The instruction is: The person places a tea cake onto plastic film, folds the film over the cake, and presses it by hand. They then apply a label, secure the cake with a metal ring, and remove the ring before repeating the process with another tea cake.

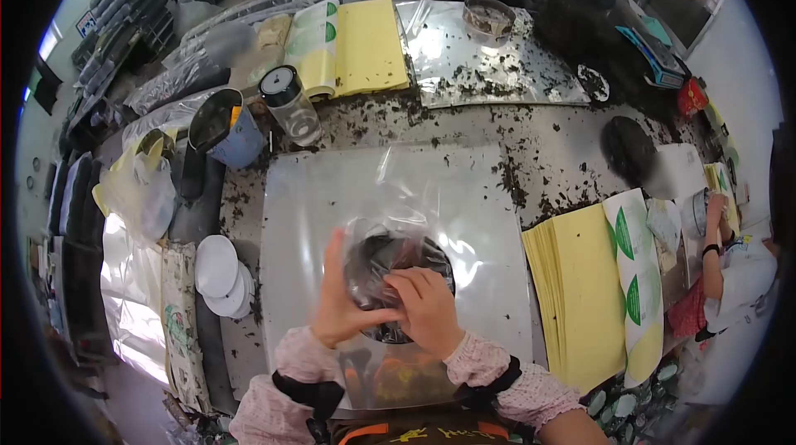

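In front of me on a shiny metal sheet (311, 196) lies a round, dark mass, with a crumpled clear plastic bag (377, 246) over it. My left hand (342, 300) cups the bag's left side, fingers pointing away from me and thumb reaching across below. Against the right side of the bag, my right hand (424, 304) has its fingers bent, pinching the plastic near the left thumb. The two hands meet at the near side of the bag. Dark contents show through the plastic, and their lower part is hidden by my hands.
White discs (218, 267) lie left of the sheet. Behind them stand a blue pitcher (228, 134) and a clear jar (290, 105) with a black lid. Yellow paper sheets (572, 296) are stacked at right. Dark flakes litter the table. Another person (738, 271) works at far right.
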Demonstrator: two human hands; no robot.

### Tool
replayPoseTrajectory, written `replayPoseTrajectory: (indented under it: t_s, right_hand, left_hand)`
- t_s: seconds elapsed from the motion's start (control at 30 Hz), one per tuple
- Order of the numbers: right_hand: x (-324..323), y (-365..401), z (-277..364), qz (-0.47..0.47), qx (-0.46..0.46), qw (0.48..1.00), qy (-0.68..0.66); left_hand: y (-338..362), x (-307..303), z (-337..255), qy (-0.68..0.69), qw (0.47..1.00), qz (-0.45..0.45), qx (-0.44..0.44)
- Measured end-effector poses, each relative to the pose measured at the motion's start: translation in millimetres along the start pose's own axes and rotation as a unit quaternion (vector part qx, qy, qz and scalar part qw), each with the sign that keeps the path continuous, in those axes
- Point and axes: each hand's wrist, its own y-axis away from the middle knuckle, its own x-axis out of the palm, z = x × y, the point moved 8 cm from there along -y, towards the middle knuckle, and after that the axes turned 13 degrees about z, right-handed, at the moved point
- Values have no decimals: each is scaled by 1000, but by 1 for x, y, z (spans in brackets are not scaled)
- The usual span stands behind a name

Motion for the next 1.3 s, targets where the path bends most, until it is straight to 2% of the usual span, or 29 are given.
replayPoseTrajectory:
  t_s: [0.03, 0.07, 0.1, 0.17, 0.2, 0.23, 0.27, 0.33, 0.37, 0.4, 0.47, 0.5, 0.53, 0.57, 0.6, 0.63, 0.7, 0.73, 0.8, 0.9, 0.93, 1.0, 1.03, 1.07, 1.17, 1.2, 1.3]
  right_hand:
    - [-1, -5, 0, 12, 3, 1000, -8]
    - [-9, -3, -6, 48, 8, 996, -71]
    - [-24, 8, -17, 0, 5, 996, -89]
    - [-47, 24, -36, -95, -7, 987, -127]
    - [-47, 17, -71, -178, 97, 952, -230]
    - [-43, 3, -100, -258, 205, 887, -325]
    - [-30, -27, -111, -206, 210, 840, -455]
    - [-18, -58, -94, -55, 141, 857, -493]
    - [-17, -63, -65, 44, 71, 915, -395]
    - [-8, -58, -34, 144, 3, 947, -286]
    - [-8, -22, 9, 98, -88, 980, -151]
    - [-5, -9, 9, 92, -72, 984, -131]
    - [-4, 2, 9, 89, -54, 988, -113]
    - [-4, 15, 6, 87, -29, 991, -99]
    - [3, 24, -4, 145, -37, 984, -99]
    - [6, 24, -12, 157, -81, 983, -42]
    - [16, 17, -26, 199, -29, 979, -38]
    - [20, 16, -29, 202, -16, 979, -18]
    - [22, 16, -17, 144, -32, 986, 78]
    - [-4, 32, -3, 105, 20, 993, 53]
    - [-13, 41, -12, 110, 70, 991, 15]
    - [-1, 24, -32, 197, 121, 972, 47]
    - [14, 27, -43, 241, 156, 956, 58]
    - [15, 19, -42, 109, 110, 988, -26]
    - [18, 34, -33, 179, 82, 980, 21]
    - [-4, 34, -21, 104, 54, 993, -17]
    - [-34, 7, -36, 11, 91, 996, 3]
  left_hand:
    - [-2, 11, -12, -93, 995, 7, 30]
    - [-2, 23, -21, -185, 981, 13, 61]
    - [1, 33, -27, -275, 957, 16, 91]
    - [1, 44, -15, -251, 963, 36, 89]
    - [1, 47, -15, -256, 961, 47, 92]
    - [3, 52, -16, -259, 959, 64, 94]
    - [-2, 53, -22, -269, 955, 70, 100]
    - [1, 59, -14, -284, 950, 110, 65]
    - [-1, 57, -10, -296, 946, 123, 51]
    - [2, 57, -1, -290, 948, 118, 51]
    - [8, 41, -1, -195, 981, -2, 16]
    - [15, 37, 3, -140, 988, -64, -3]
    - [14, 40, -2, -187, 979, -77, 1]
    - [11, 47, -7, -241, 969, -22, 42]
    - [7, 52, -7, -291, 952, 41, 81]
    - [5, 61, -15, -337, 928, 108, 121]
    - [2, 71, -12, -352, 917, 163, 90]
    - [-3, 74, -13, -365, 910, 177, 83]
    - [-6, 74, -16, -337, 921, 186, 57]
    - [-2, 72, -16, -338, 922, 182, 50]
    - [-1, 71, -18, -345, 919, 185, 53]
    - [0, 78, -15, -364, 909, 191, 75]
    - [8, 81, -16, -331, 915, 217, 79]
    - [10, 79, -25, -301, 920, 238, 85]
    - [4, 80, -20, -308, 904, 282, 87]
    - [3, 85, -18, -325, 898, 284, 79]
    - [0, 92, -15, -373, 877, 297, 55]
